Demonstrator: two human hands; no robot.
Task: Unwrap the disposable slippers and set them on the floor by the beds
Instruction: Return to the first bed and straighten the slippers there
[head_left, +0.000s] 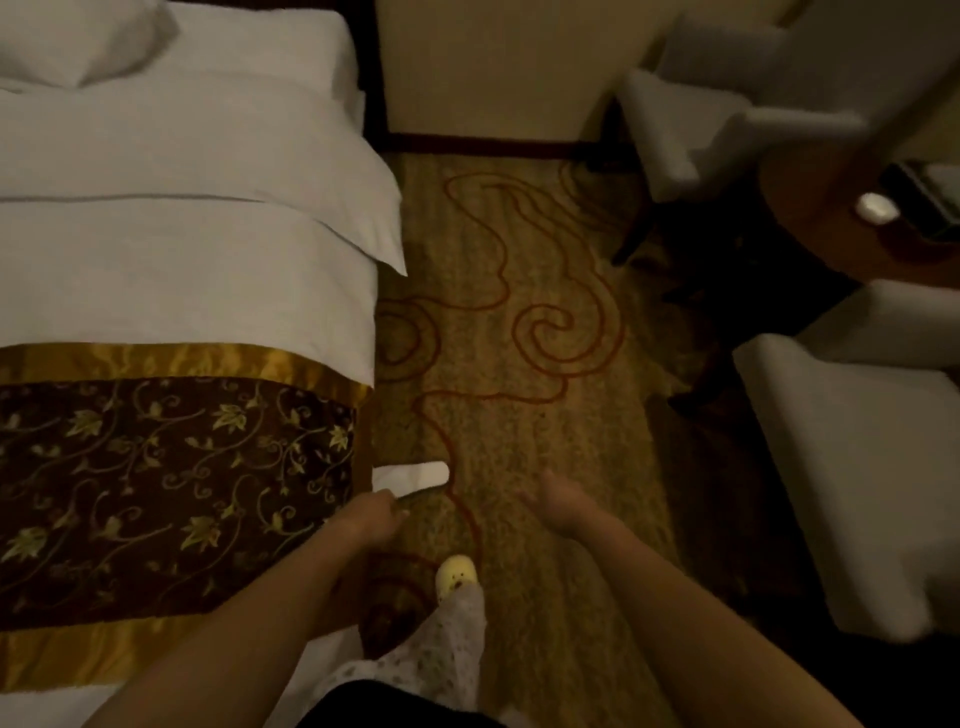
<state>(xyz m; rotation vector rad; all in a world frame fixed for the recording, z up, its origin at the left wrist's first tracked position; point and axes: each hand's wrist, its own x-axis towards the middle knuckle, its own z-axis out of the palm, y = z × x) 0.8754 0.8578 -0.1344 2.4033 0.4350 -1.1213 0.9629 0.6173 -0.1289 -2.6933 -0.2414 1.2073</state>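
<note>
Both hands reach down over the patterned gold carpet (519, 364). Left hand (371, 517) pinches the near end of a flat white disposable slipper (415, 475), which lies at the bed's edge, pointing toward 3 o'clock. Right hand (563, 501) hangs spread and empty at 3 o'clock from the slipper, apart from it. At 9 o'clock stands the white bed with its brown floral runner (182, 467).

The bed (171, 249) filled the left side, with a pillow (78, 41) at its far left corner and a runner (166, 488) laid across its near end. A slipper (415, 475) lay on the carpet (519, 338) just beside the bed's right edge. Two armchairs (696, 124) stood at the right, a round table (831, 228) between them, a small object (877, 208) on it.
</note>
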